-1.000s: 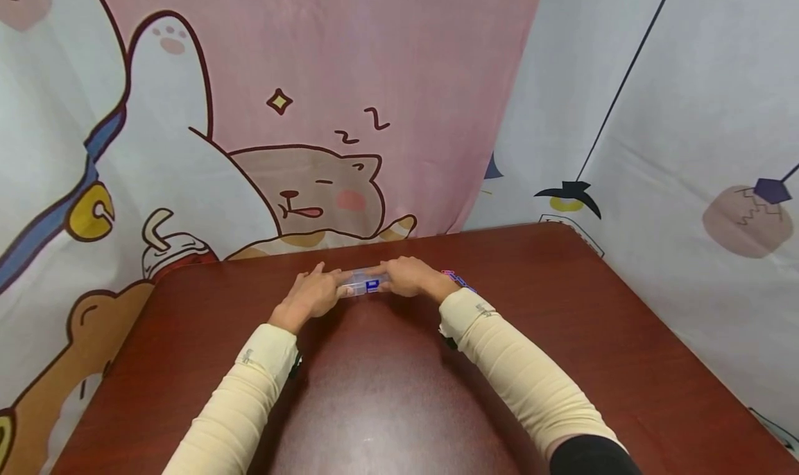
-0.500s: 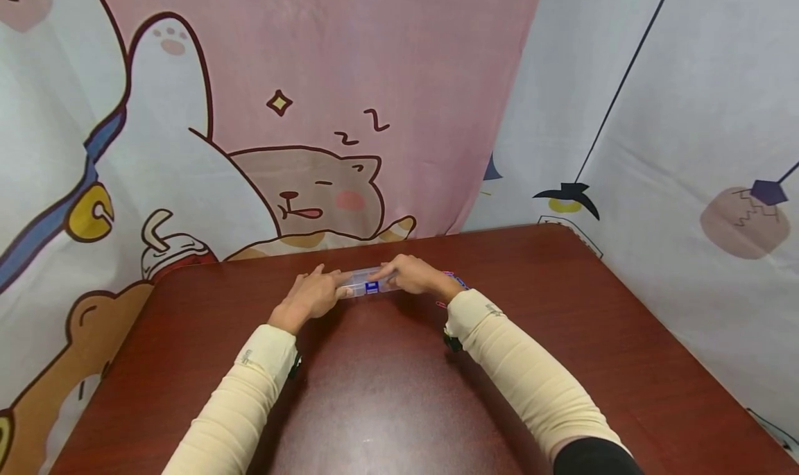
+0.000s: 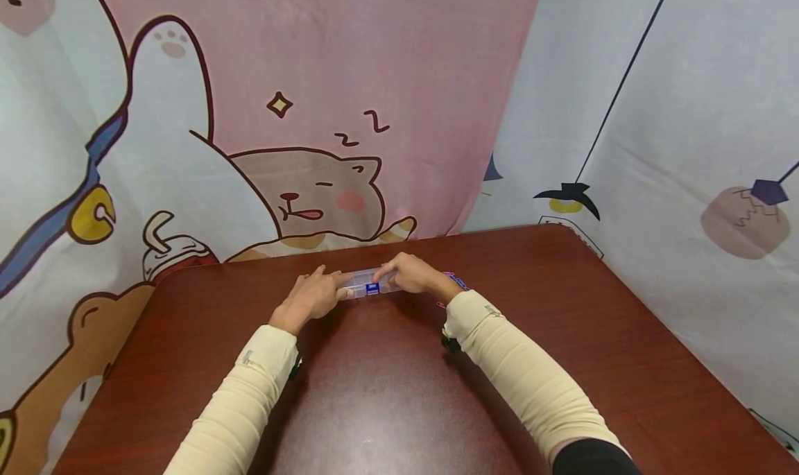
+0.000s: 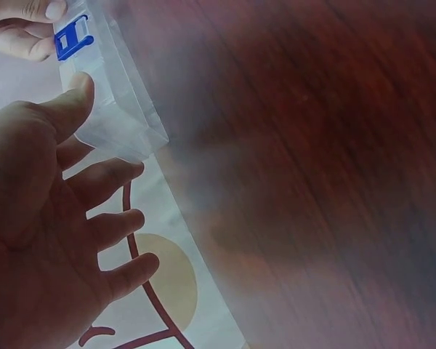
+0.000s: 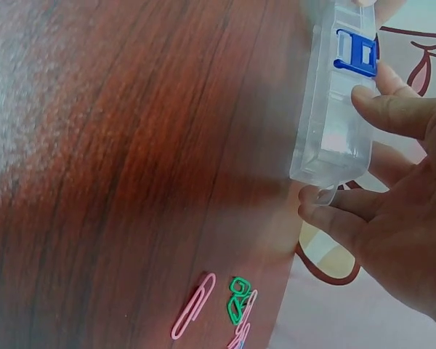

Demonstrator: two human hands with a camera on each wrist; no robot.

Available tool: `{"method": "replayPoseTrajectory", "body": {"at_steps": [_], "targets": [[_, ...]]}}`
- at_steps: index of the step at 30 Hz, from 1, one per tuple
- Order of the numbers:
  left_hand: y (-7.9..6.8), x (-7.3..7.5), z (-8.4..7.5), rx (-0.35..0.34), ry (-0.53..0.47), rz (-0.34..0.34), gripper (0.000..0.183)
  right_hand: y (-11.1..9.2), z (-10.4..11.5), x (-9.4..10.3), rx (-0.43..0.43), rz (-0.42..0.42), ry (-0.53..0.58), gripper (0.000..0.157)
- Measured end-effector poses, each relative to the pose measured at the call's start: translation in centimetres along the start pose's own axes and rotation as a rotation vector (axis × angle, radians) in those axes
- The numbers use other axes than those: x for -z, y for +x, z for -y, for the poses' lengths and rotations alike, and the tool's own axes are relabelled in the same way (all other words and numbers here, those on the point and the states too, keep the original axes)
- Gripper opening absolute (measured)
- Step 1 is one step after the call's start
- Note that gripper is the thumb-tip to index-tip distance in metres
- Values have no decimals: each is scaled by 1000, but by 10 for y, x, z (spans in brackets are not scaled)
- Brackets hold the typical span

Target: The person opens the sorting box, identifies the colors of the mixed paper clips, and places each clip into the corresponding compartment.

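Note:
Near the back of the table, a clear plastic storage box point(image 3: 359, 278) with a blue latch point(image 3: 372, 288) lies between both hands. My left hand point(image 3: 310, 296) holds its left end; in the left wrist view the thumb point(image 4: 78, 91) is on the latch side and the lower fingers spread past the end. The right hand point(image 3: 412, 274) grips the other end, index finger on top. From the right wrist, its thumb point(image 5: 378, 109) presses close to the latch, while other fingers reach behind the box and around its end.
Paper clips lie on the table beside the right wrist, among them a pink paper clip point(image 5: 194, 305) and a green paper clip point(image 5: 237, 299). A cartoon-printed cloth point(image 3: 437, 114) hangs behind the table point(image 3: 374, 378).
My right hand has shifted slightly right along the box, its fingers drawing away from the blue latch, and more of the lid shows. The left hand has stayed in place.

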State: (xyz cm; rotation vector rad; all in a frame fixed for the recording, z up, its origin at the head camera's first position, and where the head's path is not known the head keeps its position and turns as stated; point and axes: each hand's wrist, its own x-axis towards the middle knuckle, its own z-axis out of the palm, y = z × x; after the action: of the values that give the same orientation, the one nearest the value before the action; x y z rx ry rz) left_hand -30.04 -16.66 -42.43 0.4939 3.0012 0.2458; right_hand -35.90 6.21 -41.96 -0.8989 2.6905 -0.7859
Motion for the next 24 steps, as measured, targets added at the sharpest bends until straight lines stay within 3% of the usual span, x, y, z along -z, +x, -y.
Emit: {"method": "replayPoseTrajectory", "body": {"at_steps": [8, 13, 18, 24], "targets": [[0, -1, 0, 2, 4, -2, 52, 3, -2, -1, -38, 1, 3, 23], [1, 0, 1, -14, -2, -20, 51, 3, -1, 0, -41, 1, 5, 14], [0, 2, 3, -5, -6, -20, 50, 1, 0, -3, -23, 32, -23, 23], [0, 2, 3, -6, -9, -9, 51, -1, 1, -3, -20, 29, -40, 24]]}}
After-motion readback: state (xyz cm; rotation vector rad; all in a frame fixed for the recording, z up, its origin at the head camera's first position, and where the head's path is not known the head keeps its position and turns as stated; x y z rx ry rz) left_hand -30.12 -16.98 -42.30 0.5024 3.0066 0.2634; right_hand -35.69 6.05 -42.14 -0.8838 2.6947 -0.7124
